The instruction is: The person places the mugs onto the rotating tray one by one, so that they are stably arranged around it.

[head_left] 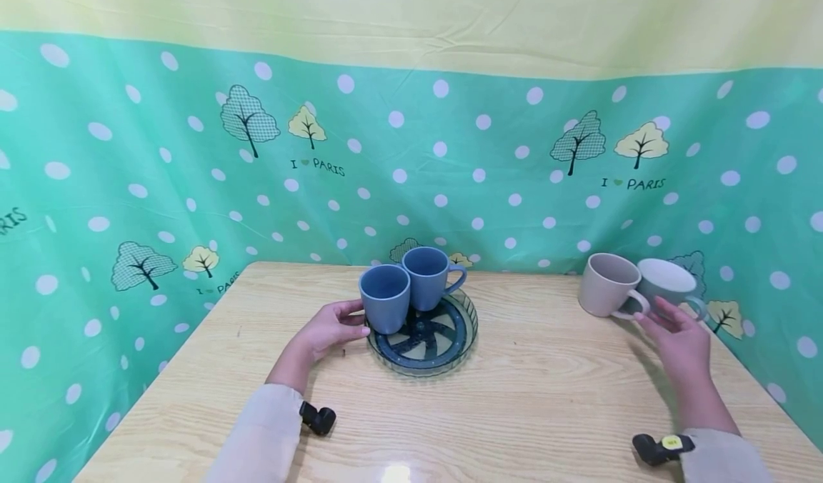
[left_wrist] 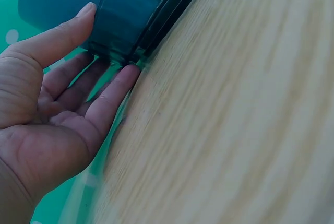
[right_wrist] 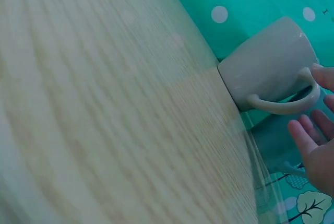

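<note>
Two blue mugs stand side by side on a round, clear ribbed glass tray with a dark slatted base. My left hand is at the left side of the front blue mug, fingers loosely bent by the tray's rim. In the left wrist view the thumb lies along the mug's side without wrapping it. The rear blue mug has its handle to the right. At the right, my right hand is spread near the handle of a beige mug; firm contact cannot be told. Behind that hand stands a grey-blue mug, white inside.
The light wood table ends at a green dotted cloth hanging at the back and sides. The beige and grey-blue mugs stand close together near the table's back right corner.
</note>
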Tool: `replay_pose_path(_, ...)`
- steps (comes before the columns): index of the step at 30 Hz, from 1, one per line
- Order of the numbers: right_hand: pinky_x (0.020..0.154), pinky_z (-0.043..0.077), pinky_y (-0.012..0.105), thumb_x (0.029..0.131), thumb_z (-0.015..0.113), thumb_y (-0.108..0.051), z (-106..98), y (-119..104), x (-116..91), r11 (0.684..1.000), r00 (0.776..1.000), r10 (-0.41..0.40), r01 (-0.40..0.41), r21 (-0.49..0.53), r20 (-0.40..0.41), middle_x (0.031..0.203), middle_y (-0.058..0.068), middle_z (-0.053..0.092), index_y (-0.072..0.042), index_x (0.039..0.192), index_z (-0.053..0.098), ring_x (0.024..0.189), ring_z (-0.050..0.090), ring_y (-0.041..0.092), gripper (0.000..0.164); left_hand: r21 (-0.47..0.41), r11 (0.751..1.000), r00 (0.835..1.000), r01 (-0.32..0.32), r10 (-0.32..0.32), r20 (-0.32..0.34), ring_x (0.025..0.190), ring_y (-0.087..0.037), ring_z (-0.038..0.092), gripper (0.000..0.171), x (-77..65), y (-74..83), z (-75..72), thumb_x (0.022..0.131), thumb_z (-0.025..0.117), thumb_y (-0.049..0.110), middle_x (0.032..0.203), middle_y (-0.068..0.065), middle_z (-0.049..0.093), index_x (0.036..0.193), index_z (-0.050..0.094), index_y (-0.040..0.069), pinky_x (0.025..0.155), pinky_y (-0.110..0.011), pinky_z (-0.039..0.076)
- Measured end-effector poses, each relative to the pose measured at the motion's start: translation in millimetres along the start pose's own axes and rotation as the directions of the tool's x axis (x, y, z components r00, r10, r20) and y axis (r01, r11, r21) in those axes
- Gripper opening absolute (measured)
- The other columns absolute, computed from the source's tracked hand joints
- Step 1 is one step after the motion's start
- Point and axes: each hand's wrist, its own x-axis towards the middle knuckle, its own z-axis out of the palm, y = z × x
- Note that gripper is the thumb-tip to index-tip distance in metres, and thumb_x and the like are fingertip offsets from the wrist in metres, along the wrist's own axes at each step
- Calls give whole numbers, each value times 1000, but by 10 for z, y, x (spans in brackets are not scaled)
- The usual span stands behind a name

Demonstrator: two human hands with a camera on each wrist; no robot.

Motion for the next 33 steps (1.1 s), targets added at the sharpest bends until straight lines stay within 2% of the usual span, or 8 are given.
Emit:
replay_pose_path(1,72,47,0,85,77,-28,6,4,5,1000,1000,-1,1,8,0,145,0,49,-15,148,41,90,52,-14,75,-15,1000,1000,4,-4,4,128,-37,48,74,1,-6,-1,81,76,-1,141,-28,46,145,38,-6,97,-37,52)
replay_pose_path(4,72,47,0,84,78,-27,23,15,20,999,1000,7,-7,46,-4,128,-9,59,-15,148,42,89,53,-12,74,-52,999,1000,13,-13,10,127,-36,49,75,9,-30,-9,81,76,-3,141,-28,46,145,38,-6,94,-37,54)
replay_pose_path(7,72,48,1,84,78,-29,38,26,37,999,1000,25,-24,46,-16,112,-15,58,-18,147,44,93,53,-8,72,-74,997,1000,10,-9,11,124,-34,52,75,18,-57,-18,80,76,-4,140,-29,47,144,38,-7,93,-38,55)
replay_pose_path(10,72,48,1,86,75,-33,57,34,59,999,999,34,-34,-13,-36,111,-15,56,-21,146,45,96,51,-5,69,-88,996,1000,4,-2,13,118,-30,56,72,20,-76,-28,81,75,-5,137,-29,49,143,39,-7,93,-39,55)
replay_pose_path(15,73,49,3,92,69,-29,102,48,105,999,998,0,-3,-44,-58,104,-16,52,-14,146,44,92,51,-5,62,-107,994,1000,-11,13,13,114,-28,60,66,9,-89,-36,82,73,-7,136,-29,50,141,42,-9,91,-42,56)
replay_pose_path(20,73,51,4,91,69,-21,132,49,131,999,997,10,-6,46,-78,101,-14,53,-9,143,48,90,52,-5,57,-111,994,1000,-23,24,6,110,-27,62,62,5,-93,-40,81,73,-6,134,-27,52,137,46,-9,91,-43,56)
replay_pose_path(27,74,52,8,89,72,-15,182,65,164,982,993,56,-36,185,-99,101,-10,55,-10,137,55,90,55,-3,52,-106,994,999,-15,11,-35,104,-24,65,54,-10,-83,-40,79,75,-8,121,-22,62,128,53,-8,89,-41,57)
replay_pose_path(33,76,54,12,89,71,-10,232,54,171,964,984,113,-75,255,-138,101,-6,54,-10,133,58,89,56,0,46,-111,994,999,-8,3,-44,107,-23,63,60,-8,-99,-45,78,76,-8,125,-21,60,132,51,-8,90,-40,57)
